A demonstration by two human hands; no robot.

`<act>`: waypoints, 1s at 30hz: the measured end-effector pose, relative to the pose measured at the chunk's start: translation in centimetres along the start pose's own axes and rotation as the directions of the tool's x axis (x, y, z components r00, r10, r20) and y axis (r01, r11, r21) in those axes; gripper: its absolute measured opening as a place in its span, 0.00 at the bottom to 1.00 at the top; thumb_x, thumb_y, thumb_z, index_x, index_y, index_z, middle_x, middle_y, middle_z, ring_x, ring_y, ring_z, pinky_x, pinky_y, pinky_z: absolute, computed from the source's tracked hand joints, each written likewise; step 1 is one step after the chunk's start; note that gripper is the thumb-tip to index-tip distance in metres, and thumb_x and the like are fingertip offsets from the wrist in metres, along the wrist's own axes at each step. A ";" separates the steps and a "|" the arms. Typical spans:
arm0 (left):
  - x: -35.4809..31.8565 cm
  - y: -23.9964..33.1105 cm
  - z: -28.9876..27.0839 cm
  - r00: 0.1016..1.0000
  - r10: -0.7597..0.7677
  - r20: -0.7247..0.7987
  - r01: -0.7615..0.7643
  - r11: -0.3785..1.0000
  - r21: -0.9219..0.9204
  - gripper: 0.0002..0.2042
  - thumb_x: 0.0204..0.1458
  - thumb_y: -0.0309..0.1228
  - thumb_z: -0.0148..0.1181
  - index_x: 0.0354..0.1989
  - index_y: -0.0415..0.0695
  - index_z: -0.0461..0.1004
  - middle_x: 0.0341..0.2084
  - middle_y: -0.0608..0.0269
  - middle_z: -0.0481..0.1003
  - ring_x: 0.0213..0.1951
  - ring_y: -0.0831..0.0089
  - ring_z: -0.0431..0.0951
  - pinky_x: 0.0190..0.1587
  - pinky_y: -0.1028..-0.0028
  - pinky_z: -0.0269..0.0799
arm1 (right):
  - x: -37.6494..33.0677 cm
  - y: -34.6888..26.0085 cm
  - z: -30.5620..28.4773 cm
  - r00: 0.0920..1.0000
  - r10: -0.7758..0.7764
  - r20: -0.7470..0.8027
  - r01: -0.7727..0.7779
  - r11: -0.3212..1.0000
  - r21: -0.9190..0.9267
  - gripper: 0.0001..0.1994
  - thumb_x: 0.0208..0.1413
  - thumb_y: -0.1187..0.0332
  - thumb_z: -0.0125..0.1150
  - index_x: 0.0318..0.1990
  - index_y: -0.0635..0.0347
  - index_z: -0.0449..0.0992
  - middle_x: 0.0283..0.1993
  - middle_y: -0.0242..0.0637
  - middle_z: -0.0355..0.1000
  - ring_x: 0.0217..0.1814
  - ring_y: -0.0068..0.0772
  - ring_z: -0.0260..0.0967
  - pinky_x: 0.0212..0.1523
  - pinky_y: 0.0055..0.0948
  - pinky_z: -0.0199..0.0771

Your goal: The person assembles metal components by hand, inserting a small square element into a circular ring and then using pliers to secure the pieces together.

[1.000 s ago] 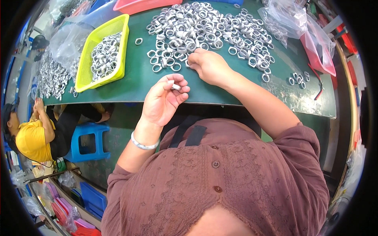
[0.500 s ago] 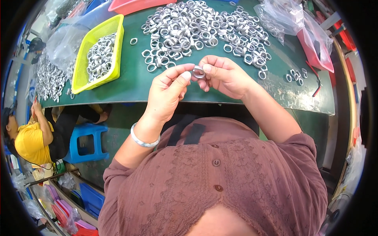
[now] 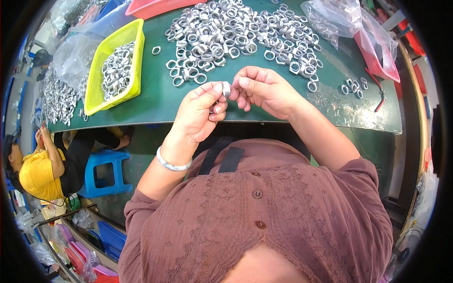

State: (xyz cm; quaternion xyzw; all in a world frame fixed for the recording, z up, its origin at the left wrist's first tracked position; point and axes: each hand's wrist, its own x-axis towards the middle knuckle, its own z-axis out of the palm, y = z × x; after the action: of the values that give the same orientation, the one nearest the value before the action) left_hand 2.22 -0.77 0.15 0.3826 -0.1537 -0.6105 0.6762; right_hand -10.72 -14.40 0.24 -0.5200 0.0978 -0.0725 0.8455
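Note:
My left hand [image 3: 200, 109] pinches a silver metal ring [image 3: 226, 89] between thumb and fingers, above the near edge of the table. The ring is turned so its outer band shows. Close by on the right, my right hand [image 3: 264, 92] has its thumb and forefinger pressed together. Its lower fingertips reach the ring's side; whether its pinch holds anything is hidden. Beyond both hands lies a big pile of similar metal rings [image 3: 217, 35], some with flat-sided rims.
A yellow-green basket [image 3: 138, 70] of rings stands at left, one loose ring [image 3: 156, 50] beside it. At right are several rings [image 3: 354, 87], a red-and-black tool [image 3: 379, 92] and a pink tray [image 3: 377, 59]. A person in yellow [image 3: 42, 174] sits at far left by a blue stool [image 3: 104, 172].
The ring has moved slightly left and turned from showing its opening to showing its outer band. My right thumb and forefinger have come off it.

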 end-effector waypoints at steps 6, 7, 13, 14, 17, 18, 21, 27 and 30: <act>-0.4 -0.1 -0.9 1.000 -0.014 -0.001 0.013 0.997 -0.075 0.05 0.53 0.27 0.46 0.34 0.38 0.67 0.24 0.67 0.65 0.20 0.85 0.58 0.18 0.88 0.50 | 0.9 0.1 -0.1 0.999 0.001 -0.039 -0.007 0.988 -0.155 0.08 0.57 0.66 0.48 0.36 0.61 0.68 0.32 0.34 0.69 0.29 0.20 0.65 0.30 0.19 0.66; -0.5 -0.1 -1.1 1.000 -0.011 -0.004 0.011 0.997 -0.074 0.05 0.53 0.27 0.46 0.34 0.38 0.67 0.24 0.67 0.65 0.20 0.85 0.58 0.18 0.88 0.50 | 1.2 0.1 0.0 0.995 -0.015 -0.098 -0.017 0.945 -0.325 0.07 0.55 0.68 0.50 0.36 0.63 0.68 0.31 0.33 0.69 0.29 0.20 0.65 0.30 0.20 0.66; -2.0 0.0 -2.1 1.000 0.027 -0.011 -0.028 0.991 -0.133 0.10 0.54 0.33 0.43 0.32 0.39 0.67 0.28 0.61 0.68 0.25 0.73 0.67 0.25 0.82 0.66 | 4.8 1.4 0.3 0.946 -0.316 0.071 0.196 0.385 -0.902 0.08 0.48 0.72 0.55 0.37 0.62 0.71 0.27 0.34 0.68 0.27 0.27 0.65 0.29 0.25 0.67; -2.1 0.0 -2.2 0.999 0.029 -0.013 -0.031 0.991 -0.133 0.10 0.54 0.33 0.43 0.32 0.39 0.67 0.28 0.61 0.68 0.25 0.73 0.67 0.25 0.82 0.66 | 5.3 1.4 0.6 0.929 -0.344 0.135 0.232 0.257 -0.938 0.08 0.47 0.73 0.56 0.37 0.61 0.71 0.26 0.35 0.67 0.27 0.30 0.65 0.29 0.27 0.67; -2.7 0.5 -1.7 0.995 0.008 -0.097 -0.024 0.984 -0.174 0.11 0.54 0.34 0.43 0.34 0.39 0.68 0.27 0.60 0.69 0.27 0.72 0.68 0.26 0.81 0.67 | 6.7 2.1 0.7 0.911 -0.369 0.186 0.241 0.109 -0.964 0.08 0.45 0.71 0.57 0.35 0.57 0.73 0.28 0.38 0.67 0.31 0.38 0.66 0.32 0.32 0.67; -2.7 0.6 -1.5 0.988 -0.001 -0.157 -0.025 0.986 -0.164 0.11 0.54 0.34 0.44 0.34 0.39 0.68 0.26 0.60 0.69 0.27 0.72 0.69 0.26 0.81 0.67 | 6.9 2.3 0.7 0.898 -0.384 0.216 0.239 0.012 -0.971 0.08 0.44 0.70 0.57 0.35 0.57 0.73 0.29 0.38 0.67 0.32 0.40 0.66 0.33 0.33 0.67; -2.6 0.3 -2.5 0.981 0.021 -0.195 -0.051 0.987 -0.152 0.10 0.53 0.33 0.47 0.35 0.39 0.69 0.24 0.62 0.69 0.25 0.73 0.68 0.24 0.81 0.65 | 7.0 1.9 1.1 0.930 -0.321 0.178 0.199 0.034 -0.979 0.07 0.44 0.69 0.57 0.33 0.56 0.73 0.33 0.38 0.69 0.36 0.41 0.67 0.36 0.34 0.66; -2.3 0.0 -3.1 0.976 0.129 -0.175 -0.125 0.992 0.036 0.07 0.51 0.28 0.51 0.37 0.40 0.70 0.22 0.68 0.67 0.21 0.82 0.63 0.19 0.86 0.56 | 5.0 0.2 0.7 0.999 -0.019 0.028 0.031 0.846 -0.533 0.05 0.52 0.68 0.53 0.30 0.60 0.69 0.22 0.25 0.62 0.24 0.16 0.57 0.25 0.17 0.58; -2.1 0.1 -1.8 0.960 0.219 -0.176 -0.192 0.969 0.158 0.08 0.51 0.26 0.53 0.40 0.40 0.70 0.22 0.70 0.67 0.19 0.86 0.62 0.17 0.88 0.53 | 3.3 -0.1 0.5 0.997 0.037 0.065 -0.021 0.970 -0.240 0.06 0.53 0.67 0.54 0.31 0.60 0.67 0.22 0.26 0.62 0.22 0.16 0.56 0.24 0.16 0.57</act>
State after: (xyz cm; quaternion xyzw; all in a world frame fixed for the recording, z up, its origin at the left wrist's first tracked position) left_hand 3.09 1.86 -0.45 0.4679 -0.1690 -0.4849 0.7192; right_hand -7.40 -14.74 0.28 -0.6189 0.0842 -0.0299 0.7804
